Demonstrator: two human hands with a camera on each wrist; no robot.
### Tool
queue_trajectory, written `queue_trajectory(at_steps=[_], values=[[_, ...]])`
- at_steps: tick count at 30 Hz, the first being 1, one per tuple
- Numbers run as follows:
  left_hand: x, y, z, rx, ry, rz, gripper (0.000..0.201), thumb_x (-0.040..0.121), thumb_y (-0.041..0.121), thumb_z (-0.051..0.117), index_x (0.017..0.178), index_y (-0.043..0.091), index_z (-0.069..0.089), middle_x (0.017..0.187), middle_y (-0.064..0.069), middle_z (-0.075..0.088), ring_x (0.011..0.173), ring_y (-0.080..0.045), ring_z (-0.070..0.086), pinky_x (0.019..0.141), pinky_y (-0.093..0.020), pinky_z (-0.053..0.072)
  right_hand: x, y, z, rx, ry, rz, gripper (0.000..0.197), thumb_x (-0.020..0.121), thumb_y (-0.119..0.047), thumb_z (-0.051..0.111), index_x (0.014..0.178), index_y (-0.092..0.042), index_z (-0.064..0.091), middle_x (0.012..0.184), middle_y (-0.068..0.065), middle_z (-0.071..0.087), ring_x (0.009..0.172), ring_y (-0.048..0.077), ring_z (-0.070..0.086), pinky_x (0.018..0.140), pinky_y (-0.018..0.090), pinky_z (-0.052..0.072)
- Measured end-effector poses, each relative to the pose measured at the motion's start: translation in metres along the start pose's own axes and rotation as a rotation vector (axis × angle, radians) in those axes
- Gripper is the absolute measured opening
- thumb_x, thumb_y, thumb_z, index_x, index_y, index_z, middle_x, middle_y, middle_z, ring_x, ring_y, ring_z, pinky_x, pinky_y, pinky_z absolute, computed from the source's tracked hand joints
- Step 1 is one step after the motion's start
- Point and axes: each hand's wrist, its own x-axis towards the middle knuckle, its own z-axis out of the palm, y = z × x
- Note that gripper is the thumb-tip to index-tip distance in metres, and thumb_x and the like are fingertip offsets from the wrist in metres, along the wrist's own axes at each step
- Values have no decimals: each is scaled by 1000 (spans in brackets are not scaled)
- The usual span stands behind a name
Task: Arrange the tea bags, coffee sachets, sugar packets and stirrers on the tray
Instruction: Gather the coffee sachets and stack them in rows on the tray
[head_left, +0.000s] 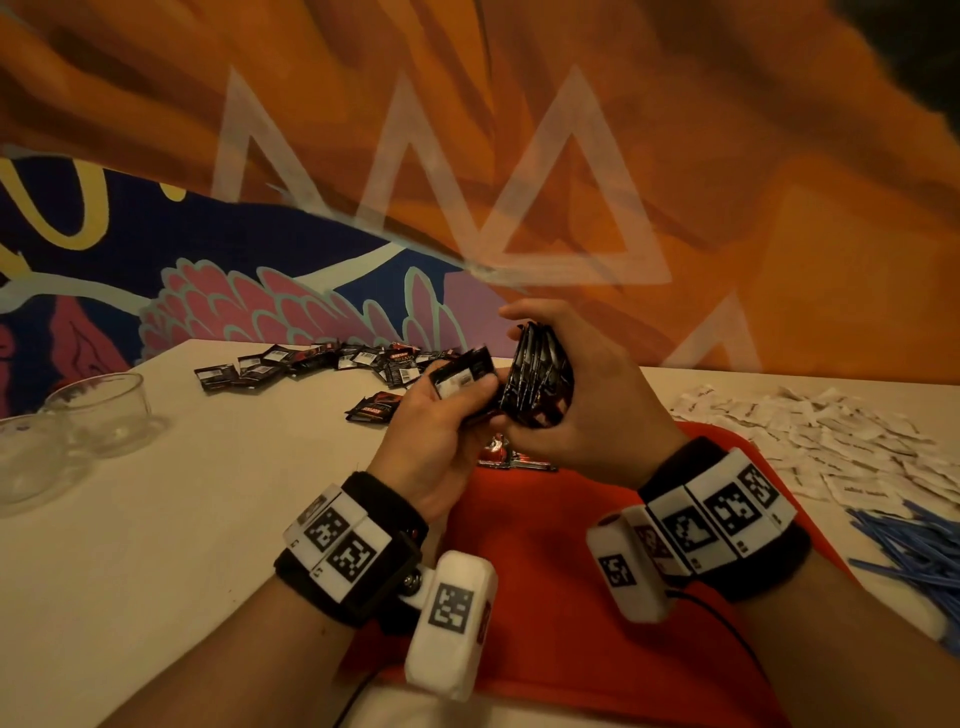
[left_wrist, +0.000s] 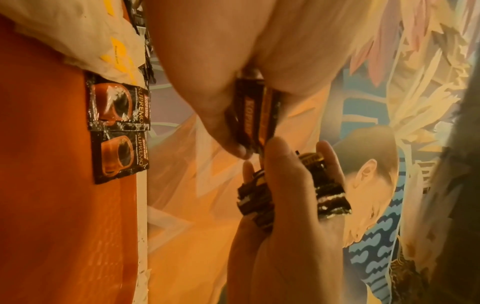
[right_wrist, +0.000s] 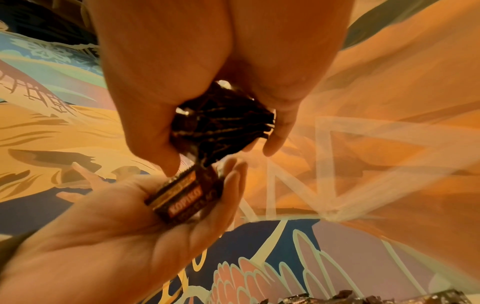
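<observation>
Above the far edge of the red tray (head_left: 550, 551) my left hand (head_left: 457, 410) holds a few black coffee sachets (head_left: 464, 375) between thumb and fingers; their Kopiko print shows in the right wrist view (right_wrist: 185, 198). My right hand (head_left: 587, 395) grips a thick stack of the same sachets (head_left: 540, 374), edges fanned (right_wrist: 223, 127), touching the left hand's sachets. Two sachets (left_wrist: 118, 131) lie side by side on the tray's far edge (left_wrist: 52, 185), partly hidden under my hands in the head view.
Loose coffee sachets (head_left: 332, 361) are strewn at the table's back. White sugar packets (head_left: 831, 436) are heaped to the right of the tray, blue stirrers (head_left: 914, 551) nearer right. Two glass bowls (head_left: 98, 410) stand at the left. A painted wall rises behind.
</observation>
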Motion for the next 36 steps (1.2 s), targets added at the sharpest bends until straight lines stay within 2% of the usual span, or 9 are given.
queue_trajectory(at_steps=[3,7,9,12,20,24,26,30,36], values=[[2,1,-1,68,108,66,43,92,-14,53,133,-4,48,108,-21,65,106,-34,64,93,-42,55,1,-2,-1,-8,-14,-3,82,66,-21,87,136,-25,44,116,-4,56,106,12,58,86,25,51],[0,1,1,145,122,85,40,93,-17,50,130,-2,49,107,-22,64,106,-39,63,86,-45,57,2,-7,3,-36,-65,-80,84,66,-22,87,138,-18,44,127,-5,54,116,15,56,93,37,51],[-1,3,3,162,136,64,27,98,-6,52,125,-2,53,103,-20,66,100,-38,63,78,-42,58,2,-8,4,-40,-83,-96,84,66,-22,86,139,-18,44,128,-4,55,117,17,56,93,40,51],[-5,8,7,92,161,-16,24,102,20,54,116,3,62,108,-22,68,100,-37,62,95,-54,51,2,-7,3,-56,-75,-105,84,67,-22,87,139,-18,44,128,-9,52,117,14,55,96,37,50],[-15,9,10,-110,-222,-230,80,88,71,37,138,12,55,136,-15,61,127,-30,59,103,-42,50,-1,-8,11,-60,-247,-19,104,58,-30,94,142,-35,32,132,-6,56,120,14,54,99,37,49],[-16,7,6,-78,-393,-214,62,72,45,85,121,11,69,121,-15,66,113,-30,65,93,-43,55,-1,-11,6,28,-306,27,116,49,-40,97,144,-37,30,136,-10,55,122,7,54,101,31,49],[-15,4,4,-62,-400,-203,50,65,32,92,108,11,74,105,-13,71,98,-27,71,80,-40,60,-1,-14,7,59,-341,39,121,46,-45,96,144,-41,27,139,-11,52,126,6,52,104,32,47],[-14,6,6,-41,-344,-195,28,83,17,72,110,8,70,101,-13,70,92,-26,71,76,-36,59,0,-15,-3,80,-314,27,120,45,-46,96,143,-43,27,146,-12,40,132,3,42,108,28,43],[-15,9,7,-12,-262,-219,37,86,31,63,116,9,68,101,-13,69,85,-24,68,72,-34,55,1,-12,-6,134,-179,117,91,47,-39,96,113,-30,34,134,-4,53,124,3,53,93,27,55]])
